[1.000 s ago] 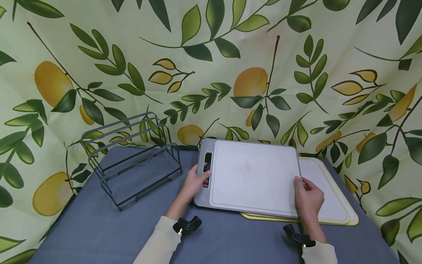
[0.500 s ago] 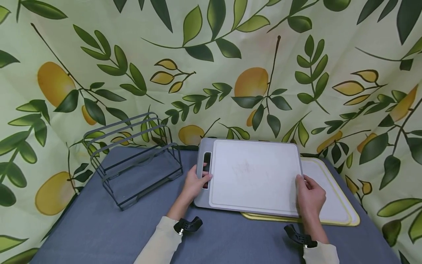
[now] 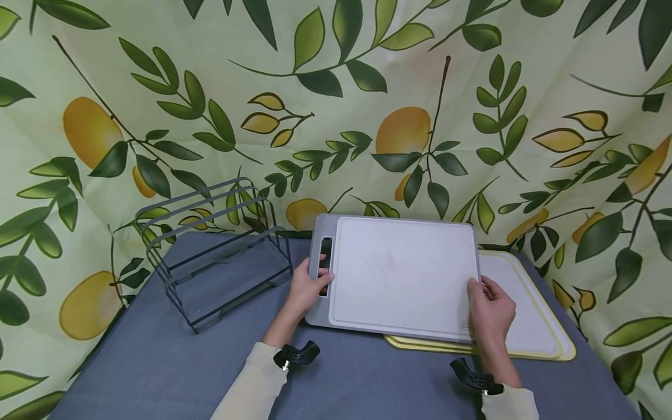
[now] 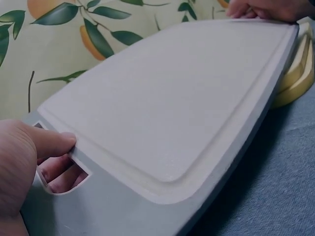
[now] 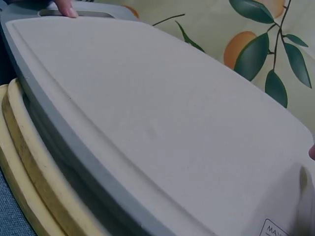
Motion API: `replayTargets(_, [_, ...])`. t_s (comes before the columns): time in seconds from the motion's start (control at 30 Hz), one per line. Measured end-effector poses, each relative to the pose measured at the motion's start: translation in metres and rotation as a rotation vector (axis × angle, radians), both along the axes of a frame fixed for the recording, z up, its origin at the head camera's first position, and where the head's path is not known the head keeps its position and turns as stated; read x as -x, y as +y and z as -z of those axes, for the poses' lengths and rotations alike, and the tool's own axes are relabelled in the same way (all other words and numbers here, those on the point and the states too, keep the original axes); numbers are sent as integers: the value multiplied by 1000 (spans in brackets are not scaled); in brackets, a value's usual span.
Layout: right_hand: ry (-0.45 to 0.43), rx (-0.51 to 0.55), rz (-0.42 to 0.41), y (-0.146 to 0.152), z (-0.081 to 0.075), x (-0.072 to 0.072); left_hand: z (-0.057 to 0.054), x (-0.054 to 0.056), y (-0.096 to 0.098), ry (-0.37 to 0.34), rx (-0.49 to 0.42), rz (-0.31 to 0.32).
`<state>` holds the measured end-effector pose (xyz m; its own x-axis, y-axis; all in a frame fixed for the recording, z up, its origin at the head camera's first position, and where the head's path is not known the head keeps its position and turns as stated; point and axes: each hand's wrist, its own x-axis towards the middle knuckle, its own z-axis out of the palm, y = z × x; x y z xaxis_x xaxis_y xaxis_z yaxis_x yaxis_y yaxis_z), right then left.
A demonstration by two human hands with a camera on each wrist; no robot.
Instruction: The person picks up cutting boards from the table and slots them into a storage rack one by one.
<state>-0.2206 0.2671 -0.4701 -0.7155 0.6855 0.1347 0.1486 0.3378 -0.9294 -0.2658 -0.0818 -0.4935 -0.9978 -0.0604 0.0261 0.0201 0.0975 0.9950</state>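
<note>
A white cutting board [image 3: 404, 274] with a grey border is held between both hands, its left end raised off the table in the left wrist view. My left hand [image 3: 306, 289] grips the grey handle end, thumb on top beside the slot; its fingers [image 4: 61, 174] show through the slot from beneath. At the opposite short edge, my right hand [image 3: 492, 312] pinches the board with the thumb on the upper face; its other fingers are mostly hidden. Two stacked white cutting boards with yellow edges [image 3: 525, 303] lie partly under the grey-bordered one.
A dark wire rack [image 3: 220, 256] with several upright loops stands on the left of the table [image 3: 346, 379], which has a blue-grey cover. Behind it hangs a leaf-and-fruit patterned cloth [image 3: 336, 116]. Each wrist wears a black strap.
The grey-bordered cutting board has shifted slightly left, and its handle end has risen a little with my left hand. My right hand keeps its pinch. The yellow-edged boards stay put.
</note>
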Motion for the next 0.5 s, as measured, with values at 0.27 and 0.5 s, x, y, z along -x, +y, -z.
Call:
replayTargets(0.27, [58, 68, -45, -3, 1, 0, -3, 1, -4, 58, -9, -21])
replayTargets(0.5, [123, 74, -102, -5, 1, 1, -3, 1, -7, 112, -26, -54])
